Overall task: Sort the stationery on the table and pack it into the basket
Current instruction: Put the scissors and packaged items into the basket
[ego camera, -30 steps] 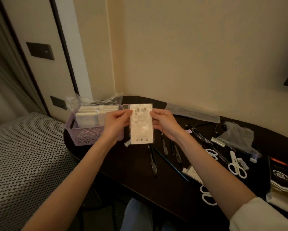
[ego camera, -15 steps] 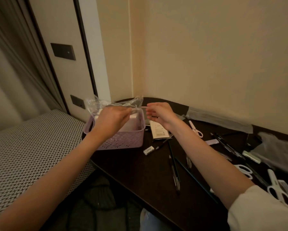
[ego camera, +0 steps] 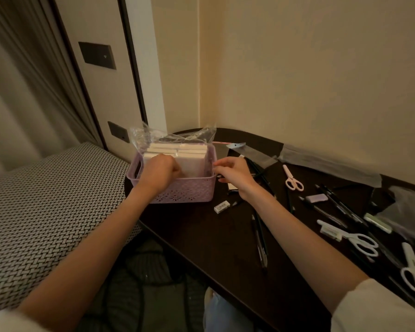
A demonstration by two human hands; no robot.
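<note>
The left hand (ego camera: 159, 172) is curled down inside the purple basket (ego camera: 182, 191), apparently seating a flat white packet (ego camera: 192, 165) against the wrapped stacks; whether it grips the packet I cannot tell. The right hand (ego camera: 233, 172), fingers loosely bent, touches the basket's right rim, probably steadying it, while pens (ego camera: 259, 238) and scissors (ego camera: 292, 179) wait on the table (ego camera: 213, 248).

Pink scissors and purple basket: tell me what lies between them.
Head view: the right hand and dark pens lie between the pink scissors and purple basket.

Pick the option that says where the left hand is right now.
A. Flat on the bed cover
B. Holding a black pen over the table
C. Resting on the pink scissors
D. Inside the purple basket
D: the left hand reaches down into the purple basket, beside the white packets stacked there.
</note>
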